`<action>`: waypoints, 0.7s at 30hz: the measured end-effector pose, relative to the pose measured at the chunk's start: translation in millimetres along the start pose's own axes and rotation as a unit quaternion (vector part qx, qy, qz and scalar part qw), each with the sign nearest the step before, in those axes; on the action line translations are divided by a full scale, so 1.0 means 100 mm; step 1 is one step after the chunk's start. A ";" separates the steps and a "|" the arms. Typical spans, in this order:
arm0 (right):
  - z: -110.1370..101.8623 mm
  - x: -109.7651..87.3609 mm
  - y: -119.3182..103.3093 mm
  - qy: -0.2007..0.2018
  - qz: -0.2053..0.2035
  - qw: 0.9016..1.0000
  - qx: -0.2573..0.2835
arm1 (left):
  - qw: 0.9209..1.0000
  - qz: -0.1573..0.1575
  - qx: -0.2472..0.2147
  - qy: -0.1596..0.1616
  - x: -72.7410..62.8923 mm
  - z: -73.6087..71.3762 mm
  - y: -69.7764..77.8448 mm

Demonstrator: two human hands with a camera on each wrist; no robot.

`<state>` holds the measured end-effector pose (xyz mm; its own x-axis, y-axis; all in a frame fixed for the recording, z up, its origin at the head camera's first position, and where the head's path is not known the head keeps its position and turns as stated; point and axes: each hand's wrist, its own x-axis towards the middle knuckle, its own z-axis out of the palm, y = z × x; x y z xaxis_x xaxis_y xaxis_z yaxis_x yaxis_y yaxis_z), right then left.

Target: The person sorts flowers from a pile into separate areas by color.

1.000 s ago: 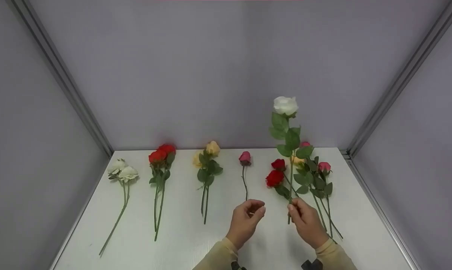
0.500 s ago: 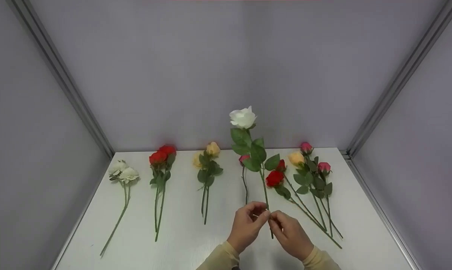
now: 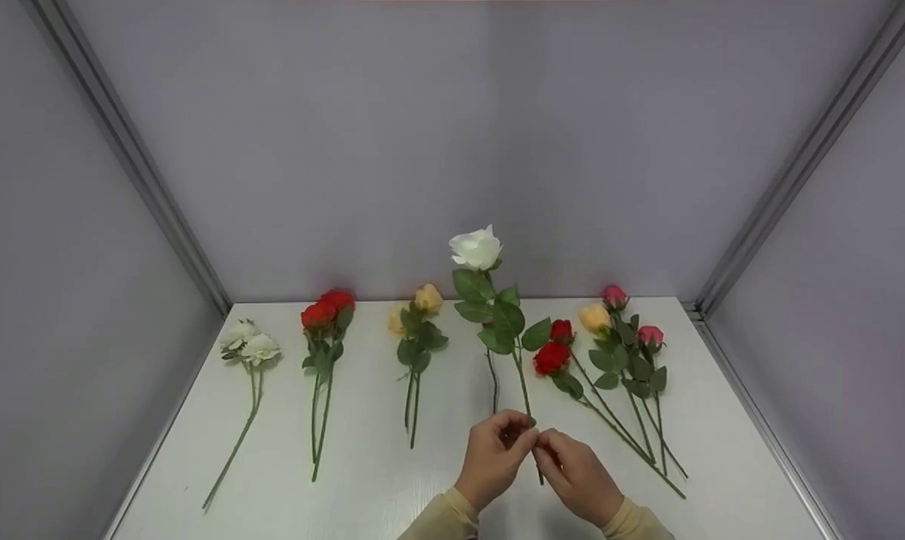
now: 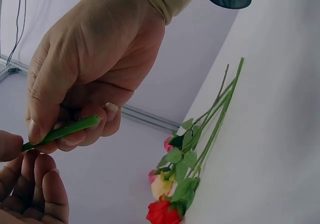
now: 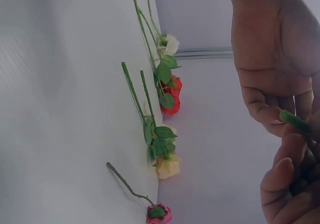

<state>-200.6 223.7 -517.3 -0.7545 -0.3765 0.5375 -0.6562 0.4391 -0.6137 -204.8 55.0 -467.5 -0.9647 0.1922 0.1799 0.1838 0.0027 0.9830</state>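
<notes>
A white rose point(image 3: 476, 249) with green leaves stands raised over the middle of the table, leaning slightly left. Its stem runs down to both hands. My right hand point(image 3: 578, 477) pinches the lower stem point(image 4: 75, 129), whose cut end sticks out past the fingers in the left wrist view. Just above it, my left hand point(image 3: 494, 459) pinches the same stem between thumb and fingertips, so the hands almost touch. Behind the leaves, a single pink rose lies mostly hidden, though the right wrist view shows its pink bloom point(image 5: 159, 214) and thin stem.
On the white table point(image 3: 362, 502), white flowers point(image 3: 250, 345), red roses point(image 3: 321, 311) and yellow roses point(image 3: 416, 307) lie to the left. Dark red roses point(image 3: 554, 356), a yellow rose point(image 3: 595, 319) and pink roses point(image 3: 650, 336) lie right, stems overlapping. Grey panels point(image 3: 347, 150) enclose the table.
My right hand has carried the white rose leftward and lowered it, meeting the left hand, which now pinches the stem too. Over the last half second the rose sank slightly further.
</notes>
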 end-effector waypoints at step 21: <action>0.03 -0.03 0.02 0.024 0.012 1.000 0.003 | 0.996 0.060 0.060 0.001 0.07 -0.03 -0.23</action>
<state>-199.7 223.3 -521.3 -0.7696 -0.3261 0.5489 -0.6373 0.4437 -0.6300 -215.9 53.4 -488.7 -0.9351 0.1957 0.2954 0.3181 0.0966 0.9431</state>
